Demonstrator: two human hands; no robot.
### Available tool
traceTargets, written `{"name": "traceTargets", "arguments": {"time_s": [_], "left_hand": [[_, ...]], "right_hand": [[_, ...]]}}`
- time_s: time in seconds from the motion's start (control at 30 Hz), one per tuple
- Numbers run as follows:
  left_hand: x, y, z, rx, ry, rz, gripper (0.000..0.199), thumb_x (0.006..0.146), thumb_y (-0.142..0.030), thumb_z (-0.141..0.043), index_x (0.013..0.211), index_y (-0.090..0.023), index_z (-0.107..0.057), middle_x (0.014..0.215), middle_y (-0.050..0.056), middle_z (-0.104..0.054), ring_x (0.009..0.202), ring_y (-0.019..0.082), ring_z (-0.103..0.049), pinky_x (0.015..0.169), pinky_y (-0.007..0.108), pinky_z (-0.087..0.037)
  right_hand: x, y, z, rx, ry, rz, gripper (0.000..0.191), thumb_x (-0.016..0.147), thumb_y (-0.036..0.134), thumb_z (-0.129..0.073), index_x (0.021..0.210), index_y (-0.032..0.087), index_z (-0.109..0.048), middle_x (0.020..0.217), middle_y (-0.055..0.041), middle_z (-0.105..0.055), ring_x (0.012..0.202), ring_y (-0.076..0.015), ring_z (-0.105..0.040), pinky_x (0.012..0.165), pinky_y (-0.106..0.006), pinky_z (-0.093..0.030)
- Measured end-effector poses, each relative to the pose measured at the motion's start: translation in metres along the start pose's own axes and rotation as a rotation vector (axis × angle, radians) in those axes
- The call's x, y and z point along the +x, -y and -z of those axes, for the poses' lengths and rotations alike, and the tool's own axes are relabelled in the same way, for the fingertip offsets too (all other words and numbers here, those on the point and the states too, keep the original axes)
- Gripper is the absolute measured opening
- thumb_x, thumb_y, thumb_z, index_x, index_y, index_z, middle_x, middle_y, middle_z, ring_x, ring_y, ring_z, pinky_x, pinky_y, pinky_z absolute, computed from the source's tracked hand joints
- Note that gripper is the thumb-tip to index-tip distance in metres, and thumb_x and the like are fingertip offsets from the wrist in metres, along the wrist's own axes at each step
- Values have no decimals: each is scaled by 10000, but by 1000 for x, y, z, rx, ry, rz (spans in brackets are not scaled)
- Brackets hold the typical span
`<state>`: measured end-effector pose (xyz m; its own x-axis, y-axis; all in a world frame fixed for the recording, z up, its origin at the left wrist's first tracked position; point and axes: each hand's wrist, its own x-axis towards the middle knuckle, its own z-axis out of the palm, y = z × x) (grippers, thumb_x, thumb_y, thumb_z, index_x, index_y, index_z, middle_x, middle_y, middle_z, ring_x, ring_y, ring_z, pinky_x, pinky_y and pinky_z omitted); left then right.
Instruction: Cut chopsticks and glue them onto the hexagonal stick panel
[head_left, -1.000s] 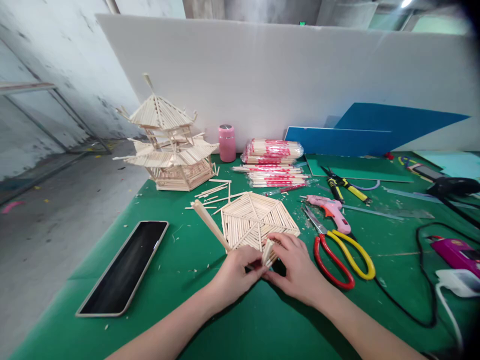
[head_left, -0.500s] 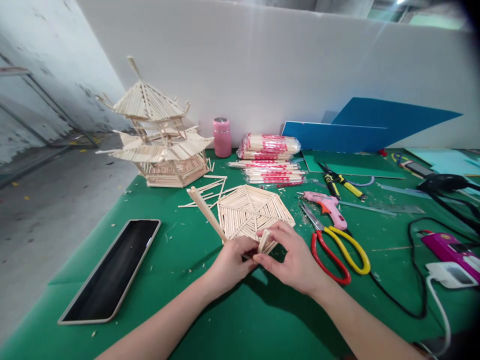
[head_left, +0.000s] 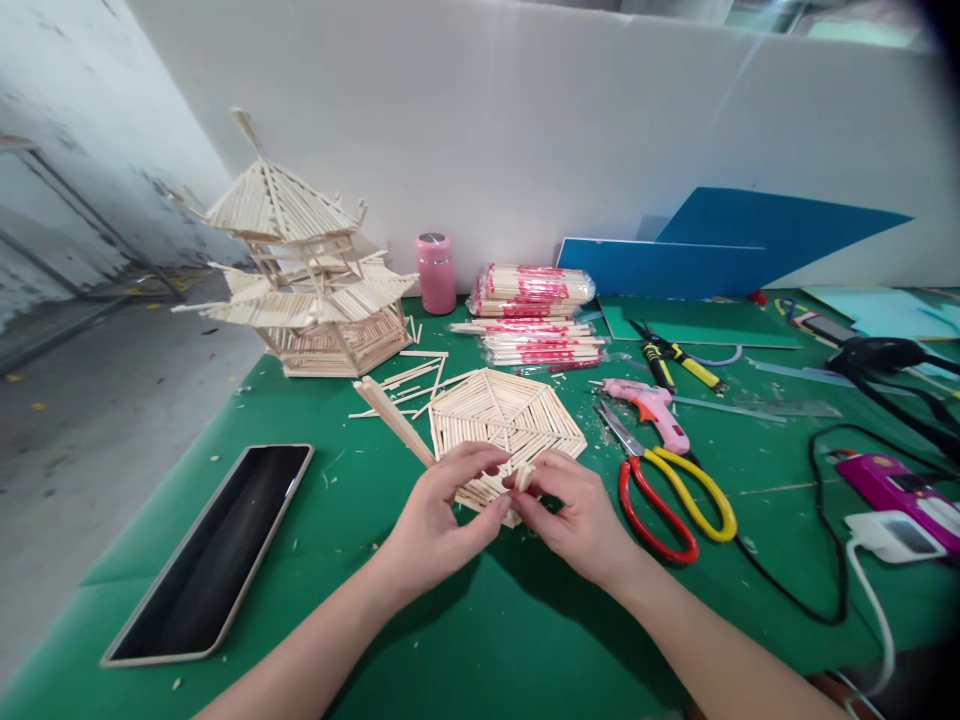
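Pinched between the thumb and fingers of my right hand (head_left: 577, 510) is a small bundle of short wooden sticks (head_left: 524, 477), held over the near edge of a flat hexagonal panel of wooden sticks (head_left: 502, 410). My left hand (head_left: 450, 510) is beside it, its thumb and forefinger apart, with the thumb tip close to the short sticks. A longer stick bundle (head_left: 394, 420) slants up at the panel's left side; my left hand hides its lower end, so I cannot tell whether it is attached. My hands cover the panel's near part.
A stick-built pagoda (head_left: 300, 290) stands back left, near a pink canister (head_left: 436, 275) and bagged sticks (head_left: 532, 292). Scissors (head_left: 667, 490), a pink glue gun (head_left: 649, 405) and yellow-black pliers (head_left: 675, 360) lie right. A phone (head_left: 214, 550) lies left; a black cable (head_left: 817, 500) curves at right.
My left thumb and forefinger have parted from the short sticks, and the left hand has shifted slightly left. My right hand still holds them. The whole view has moved a little.
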<state>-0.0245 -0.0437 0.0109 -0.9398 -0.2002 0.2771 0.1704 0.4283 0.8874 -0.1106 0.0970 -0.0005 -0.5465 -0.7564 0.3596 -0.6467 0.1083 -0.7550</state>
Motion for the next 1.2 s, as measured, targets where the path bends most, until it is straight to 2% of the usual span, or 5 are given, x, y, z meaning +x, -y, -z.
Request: {"name": "traceTargets", "arguments": {"time_s": [0.13, 0.33, 0.63, 0.97, 1.2], "left_hand": [[10, -14, -7, 47, -52, -41, 202, 701, -191, -588, 902, -167, -593, 817, 39, -519, 751, 142, -523, 663, 264, -442], [16, -24, -17, 165, -84, -13, 77, 726, -145, -541, 739, -162, -615, 543, -36, -482, 491, 75, -430, 449, 183, -336], [20, -21, -13, 142, -16, 55, 114, 733, -189, -534, 644, -152, -595, 594, -6, -569, 563, 106, -503, 514, 201, -387], [21, -19, -12, 136, 66, 59, 141, 768, -188, -500, 693, -138, -608, 634, 5, -566, 593, 107, -502, 533, 210, -379], [21, -20, -13, 161, 39, 58, 126, 752, -172, -505, 672, -142, -597, 614, -9, -557, 580, 100, -486, 526, 206, -368]], "right_hand": [[-1, -3, -3, 12, -11, 23, 170, 793, 279, -475, 709, 183, -586, 690, -29, -540, 680, -152, -499, 607, -267, -385], [-1, -7, -6, -9, -38, 34, 158, 786, 251, -478, 698, 183, -591, 643, -15, -526, 632, -142, -483, 573, -256, -372], [-1, -10, -8, -21, -45, 50, 184, 787, 247, -475, 642, 186, -570, 620, -2, -505, 611, -128, -466, 552, -242, -364], [-2, -12, -6, -8, -17, 26, 172, 787, 240, -472, 661, 184, -574, 638, -7, -499, 626, -132, -469, 576, -251, -377], [-3, -13, -4, -25, 37, 26, 147, 779, 218, -499, 659, 182, -578, 650, -4, -520, 646, -130, -476, 584, -243, -372]]}}
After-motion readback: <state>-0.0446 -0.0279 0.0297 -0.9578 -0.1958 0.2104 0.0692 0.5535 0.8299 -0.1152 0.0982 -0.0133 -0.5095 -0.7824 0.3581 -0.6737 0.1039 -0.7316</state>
